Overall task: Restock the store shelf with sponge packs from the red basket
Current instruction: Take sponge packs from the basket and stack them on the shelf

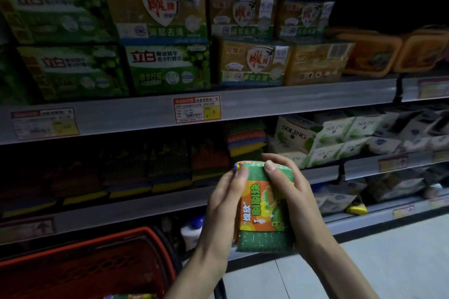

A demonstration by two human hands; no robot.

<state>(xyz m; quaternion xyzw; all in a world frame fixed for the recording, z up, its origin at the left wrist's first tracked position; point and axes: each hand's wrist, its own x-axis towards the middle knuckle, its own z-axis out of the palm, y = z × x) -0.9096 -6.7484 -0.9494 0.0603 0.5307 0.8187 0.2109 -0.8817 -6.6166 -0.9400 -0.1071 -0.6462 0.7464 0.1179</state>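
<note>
A green sponge pack (263, 213) with an orange label is held upright in front of the shelves by both hands. My left hand (223, 204) grips its left edge, thumb over the top corner. My right hand (291, 192) curls over its top and right side. The red basket (102, 250) sits at the lower left, with another pack (131, 296) just showing at the bottom edge. On the middle shelf (170, 204), rows of dark sponge packs (150, 167) stand to the left, and a stack of colourful sponges (245, 138) is behind the held pack.
Soap boxes (160, 39) fill the top shelf, with orange tubs (371, 53) to the right. White SOLING packs (328, 138) lie right of the sponges. A white bottle (192, 230) stands on the lower shelf behind the basket. Pale floor (364, 269) lies at the lower right.
</note>
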